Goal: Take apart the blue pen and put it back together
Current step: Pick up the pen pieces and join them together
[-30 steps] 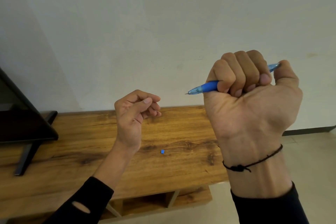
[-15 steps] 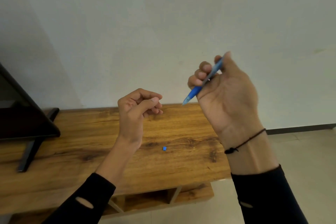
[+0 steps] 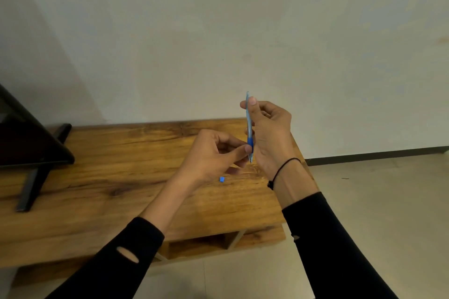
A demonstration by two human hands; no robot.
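Now both hands (image 3: pixel 272 133) pinching blue pen (image 3: pixel 249 128), upright

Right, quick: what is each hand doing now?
Left hand: fingertips pinching the blue pen near its tip.
Right hand: closed on the pen's barrel, held upright.

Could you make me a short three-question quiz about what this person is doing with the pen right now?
1. True or false: the blue pen is held nearly upright, tip down.
2. Which hand pinches the pen's dark blue grip? A) left hand B) right hand
3. What lies on the wooden table below the hands?

Key:
1. True.
2. A; the right hand holds the upper barrel.
3. A small blue piece.
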